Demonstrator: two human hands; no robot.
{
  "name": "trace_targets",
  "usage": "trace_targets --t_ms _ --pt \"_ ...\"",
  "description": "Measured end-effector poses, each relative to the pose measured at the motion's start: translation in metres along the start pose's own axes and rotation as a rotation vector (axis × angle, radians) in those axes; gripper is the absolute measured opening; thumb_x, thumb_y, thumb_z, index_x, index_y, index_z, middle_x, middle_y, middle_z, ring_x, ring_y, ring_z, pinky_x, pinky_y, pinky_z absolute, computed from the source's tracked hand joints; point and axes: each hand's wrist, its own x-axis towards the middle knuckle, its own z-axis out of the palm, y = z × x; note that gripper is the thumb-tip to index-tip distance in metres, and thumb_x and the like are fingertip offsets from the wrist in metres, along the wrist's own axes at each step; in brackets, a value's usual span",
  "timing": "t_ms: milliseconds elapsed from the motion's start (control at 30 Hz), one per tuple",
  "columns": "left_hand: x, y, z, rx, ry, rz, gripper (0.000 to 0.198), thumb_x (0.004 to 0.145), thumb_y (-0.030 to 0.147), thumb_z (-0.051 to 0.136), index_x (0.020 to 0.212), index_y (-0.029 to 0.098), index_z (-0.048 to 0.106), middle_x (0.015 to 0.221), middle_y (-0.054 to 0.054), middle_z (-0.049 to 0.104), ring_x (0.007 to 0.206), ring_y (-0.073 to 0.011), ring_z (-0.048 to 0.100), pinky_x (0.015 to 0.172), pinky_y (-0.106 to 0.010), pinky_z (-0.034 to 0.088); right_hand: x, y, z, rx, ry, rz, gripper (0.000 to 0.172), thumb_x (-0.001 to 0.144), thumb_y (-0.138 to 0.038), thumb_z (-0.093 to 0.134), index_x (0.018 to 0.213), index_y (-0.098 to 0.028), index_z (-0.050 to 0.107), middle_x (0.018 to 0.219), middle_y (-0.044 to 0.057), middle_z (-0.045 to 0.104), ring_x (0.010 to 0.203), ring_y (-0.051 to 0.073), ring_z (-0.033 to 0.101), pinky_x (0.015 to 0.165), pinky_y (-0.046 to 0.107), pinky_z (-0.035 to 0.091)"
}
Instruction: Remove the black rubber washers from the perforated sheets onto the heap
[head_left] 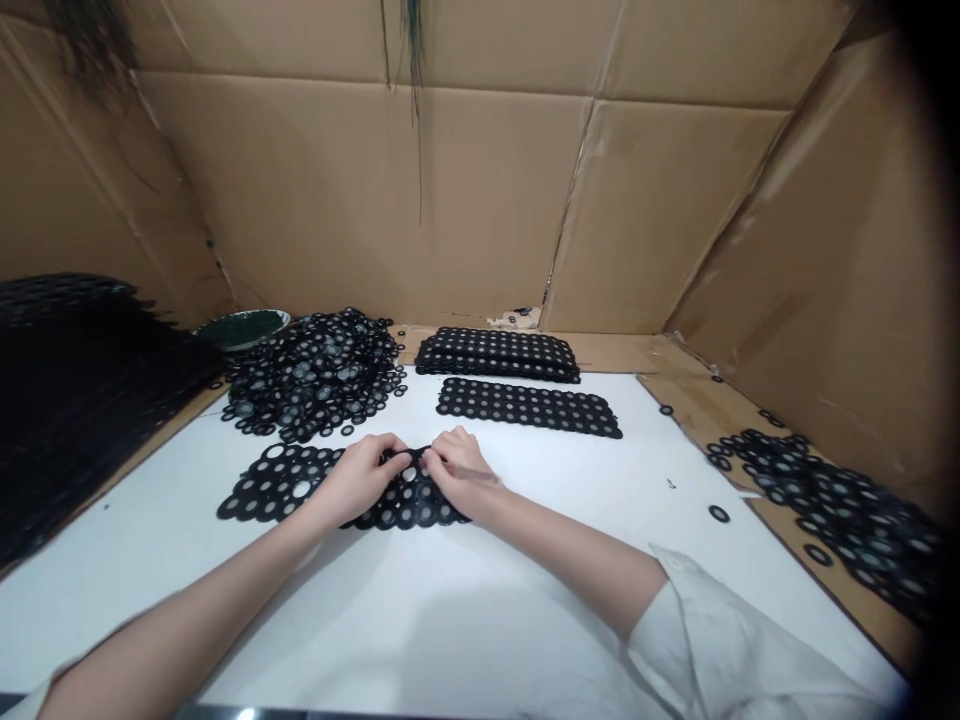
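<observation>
A black mat of joined rings (pixel 259 490) lies flat on the white table, its pale surface showing through the holes. At the mat's far edge my left hand (pixel 360 478) pinches it between thumb and fingers. My right hand (pixel 463 478) is closed on the same edge, close beside the left, its fingertips almost meeting the other hand's. A thin streak crosses the back of the right hand, and I cannot make out what it is. Both hands cover part of the mat's middle and right end.
Loose black rings form a heap (pixel 315 370) behind the mat, beside a green-filled bowl (pixel 244 328). A single ring mat (pixel 529 407) and a stack of mats (pixel 495 352) lie farther back. More rings (pixel 855 510) spread at right; a tall black stack (pixel 90 390) stands left. Cardboard walls (pixel 480 200) enclose the table.
</observation>
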Motion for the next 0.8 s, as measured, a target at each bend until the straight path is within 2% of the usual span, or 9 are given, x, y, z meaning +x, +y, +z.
trace_targets --t_ms 100,200,333,433,567,667,733,800 --pt "0.006 -0.007 -0.001 -0.092 -0.039 -0.017 0.024 0.077 0.036 0.039 0.072 0.018 0.054 0.075 -0.002 0.06 0.073 -0.0186 0.053 0.069 -0.029 0.038 0.002 0.011 -0.003 0.318 -0.009 0.164 0.037 0.086 -0.032 0.028 0.058 -0.018 0.048 0.07 0.001 0.051 0.078 0.015 0.048 0.074 0.03 0.035" --pt "0.01 -0.013 0.002 -0.16 -0.054 -0.037 0.023 0.076 0.036 0.041 0.074 0.018 0.054 0.074 -0.001 0.06 0.072 -0.0178 0.053 0.068 -0.028 0.038 0.003 0.014 -0.005 0.422 0.024 0.23 0.036 0.086 -0.035 0.029 0.061 -0.019 0.05 0.071 0.001 0.051 0.081 0.015 0.048 0.075 0.029 0.036" --pt "0.013 -0.016 0.004 -0.225 -0.065 -0.077 0.021 0.074 0.035 0.043 0.073 0.017 0.055 0.072 -0.001 0.06 0.071 -0.0175 0.053 0.068 -0.027 0.038 0.005 0.005 -0.008 0.321 0.002 0.185 0.032 0.086 -0.031 0.031 0.062 -0.021 0.05 0.07 0.0 0.053 0.086 0.015 0.044 0.078 0.03 0.035" --pt "0.013 -0.014 0.007 -0.256 -0.03 -0.119 0.021 0.074 0.034 0.043 0.072 0.018 0.055 0.073 -0.001 0.061 0.073 -0.018 0.054 0.07 -0.028 0.038 0.005 -0.001 -0.009 0.247 -0.002 0.184 0.029 0.085 -0.028 0.032 0.063 -0.021 0.049 0.078 0.001 0.054 0.089 0.016 0.041 0.081 0.031 0.035" --pt "0.007 -0.006 0.013 -0.247 0.018 -0.207 0.022 0.074 0.033 0.042 0.07 0.018 0.056 0.075 -0.003 0.062 0.076 -0.02 0.054 0.072 -0.029 0.038 0.004 -0.003 -0.001 0.058 -0.018 0.138 0.023 0.084 -0.026 0.036 0.067 -0.021 0.051 0.088 0.002 0.053 0.092 0.018 0.039 0.081 0.036 0.034" --pt "0.001 -0.001 0.014 -0.203 0.013 -0.213 0.023 0.075 0.034 0.039 0.067 0.018 0.055 0.073 -0.004 0.061 0.077 -0.0208 0.054 0.072 -0.031 0.037 0.004 -0.006 0.006 -0.094 -0.007 0.098 0.018 0.083 -0.025 0.038 0.073 -0.021 0.053 0.09 0.005 0.052 0.091 0.02 0.038 0.079 0.038 0.034" --pt "-0.001 -0.001 0.011 -0.22 -0.021 -0.197 0.022 0.075 0.034 0.039 0.07 0.018 0.053 0.074 -0.003 0.06 0.077 -0.0203 0.053 0.072 -0.03 0.038 0.005 -0.007 0.009 -0.102 0.016 0.09 0.017 0.082 -0.025 0.039 0.074 -0.02 0.053 0.091 0.006 0.05 0.092 0.02 0.039 0.08 0.037 0.034" --pt "-0.001 -0.005 0.007 -0.257 -0.064 -0.167 0.016 0.072 0.032 0.043 0.077 0.019 0.052 0.077 -0.002 0.058 0.078 -0.0196 0.052 0.072 -0.03 0.038 0.007 -0.006 0.008 0.005 0.047 0.127 0.02 0.082 -0.027 0.04 0.069 -0.019 0.053 0.089 0.005 0.049 0.091 0.019 0.041 0.082 0.035 0.035"
